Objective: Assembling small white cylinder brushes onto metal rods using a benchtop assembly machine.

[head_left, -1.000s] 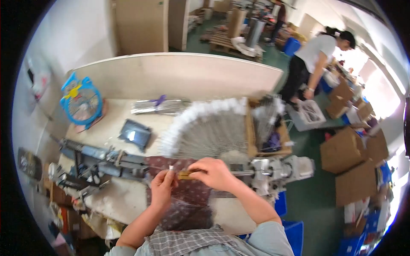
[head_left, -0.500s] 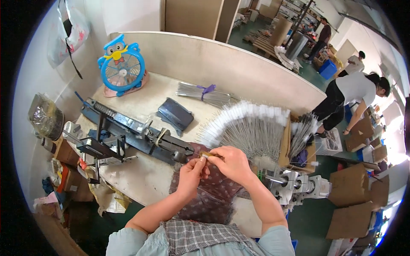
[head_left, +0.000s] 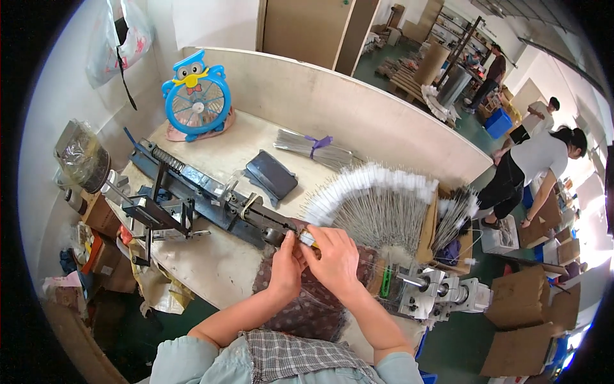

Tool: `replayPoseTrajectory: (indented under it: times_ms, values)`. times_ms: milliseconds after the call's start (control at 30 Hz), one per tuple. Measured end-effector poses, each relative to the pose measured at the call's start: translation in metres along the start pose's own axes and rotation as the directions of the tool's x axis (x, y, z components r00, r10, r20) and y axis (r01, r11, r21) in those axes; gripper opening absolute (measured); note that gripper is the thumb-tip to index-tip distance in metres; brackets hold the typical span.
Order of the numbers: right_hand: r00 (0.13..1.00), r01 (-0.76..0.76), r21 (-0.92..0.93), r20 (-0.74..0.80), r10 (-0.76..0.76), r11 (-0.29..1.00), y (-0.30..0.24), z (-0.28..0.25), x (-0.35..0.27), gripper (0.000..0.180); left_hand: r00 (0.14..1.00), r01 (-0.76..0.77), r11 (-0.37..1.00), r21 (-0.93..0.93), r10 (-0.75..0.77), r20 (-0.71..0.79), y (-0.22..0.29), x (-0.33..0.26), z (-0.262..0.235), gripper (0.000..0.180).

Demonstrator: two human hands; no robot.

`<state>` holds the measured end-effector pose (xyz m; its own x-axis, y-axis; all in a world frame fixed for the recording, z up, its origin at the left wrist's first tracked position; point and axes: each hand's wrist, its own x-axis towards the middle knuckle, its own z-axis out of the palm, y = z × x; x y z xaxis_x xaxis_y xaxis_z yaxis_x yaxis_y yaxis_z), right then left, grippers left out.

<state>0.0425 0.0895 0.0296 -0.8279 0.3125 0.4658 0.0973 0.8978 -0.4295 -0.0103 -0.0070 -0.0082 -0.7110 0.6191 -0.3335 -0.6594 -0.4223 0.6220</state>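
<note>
My right hand point(head_left: 334, 261) is closed on a small white-and-yellow piece point(head_left: 308, 239) at the near end of a long dark metal fixture point(head_left: 220, 195). Close beside it, my left hand point(head_left: 288, 264) has its thumb raised and its fingers curled. Whatever those fingers hold, if anything, is hidden. The fixture's round black knob point(head_left: 274, 237) sits just by my left thumb. Under both hands lies a brown dotted cloth point(head_left: 307, 313). To the right, many thin metal wires point(head_left: 377, 208) with white tips are fanned out on the bench.
A blue cartoon fan point(head_left: 198, 105), a dark case point(head_left: 272, 176) and a wire bundle with a purple tie point(head_left: 313, 147) stand or lie behind. At right are a silver clamp-like machine point(head_left: 441, 288), a green-handled tool point(head_left: 386, 281) and cardboard boxes point(head_left: 521, 307). A person point(head_left: 540, 166) bends there.
Both hands have moved up against the fixture's end with the small piece, and my right hand now covers more of it. The whole view has shifted slightly.
</note>
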Motion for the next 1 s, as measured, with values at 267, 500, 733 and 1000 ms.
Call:
replayPoseTrajectory:
  times_ms: [267,500,733,1000]
  values:
    - [0.984,0.145,-0.08,-0.09,-0.152,0.986,0.02,-0.01,-0.006,0.027,0.997,-0.069,0.998,0.01,0.069,-0.022,-0.012,0.005,0.0,0.013]
    - [0.987,0.155,-0.061,-0.041,-0.158,0.986,0.026,-0.02,-0.007,0.028,0.996,-0.089,0.995,0.044,0.089,-0.011,-0.007,0.002,0.006,0.011]
    - [0.985,0.17,-0.035,0.01,-0.17,0.985,0.017,-0.016,-0.001,0.032,0.999,-0.043,0.999,-0.021,0.044,0.015,-0.013,0.007,-0.007,0.013]
    - [0.985,0.173,-0.022,0.011,-0.173,0.985,0.014,-0.013,0.006,0.029,1.0,-0.021,0.996,-0.087,0.02,-0.017,-0.013,0.007,-0.007,0.025]
